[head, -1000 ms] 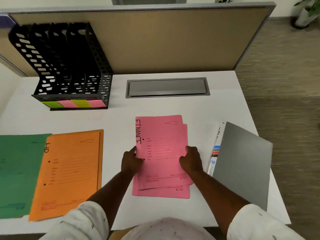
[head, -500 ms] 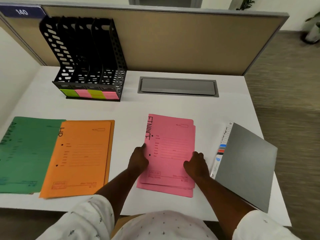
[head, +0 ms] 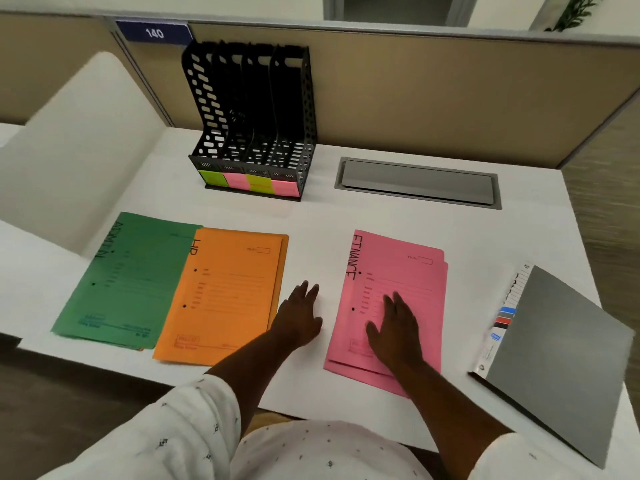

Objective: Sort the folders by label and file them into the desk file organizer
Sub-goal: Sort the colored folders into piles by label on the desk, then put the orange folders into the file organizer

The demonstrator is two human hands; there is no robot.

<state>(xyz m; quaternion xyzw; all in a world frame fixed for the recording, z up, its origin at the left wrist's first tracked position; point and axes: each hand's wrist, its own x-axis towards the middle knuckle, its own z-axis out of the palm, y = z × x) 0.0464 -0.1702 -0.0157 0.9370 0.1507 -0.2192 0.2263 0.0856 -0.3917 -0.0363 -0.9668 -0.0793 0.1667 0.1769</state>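
Since half a second ago the left hand [head: 299, 322] has come off the left edge of the pink FINANCE folders [head: 412, 271] and lies flat with straight fingers on the white desk [head: 311, 230], while the right hand [head: 394, 327] has slid onto the top pink folder, fingers spread, gripping nothing. From the left, the green ADMIN folders [head: 128, 278] lie flat, the orange HR folders [head: 225, 292] overlap their right edge, then come the left hand, the pink stack and a grey binder [head: 561, 358]. The black file organizer [head: 256, 126] stands upright at the back, behind the orange stack.
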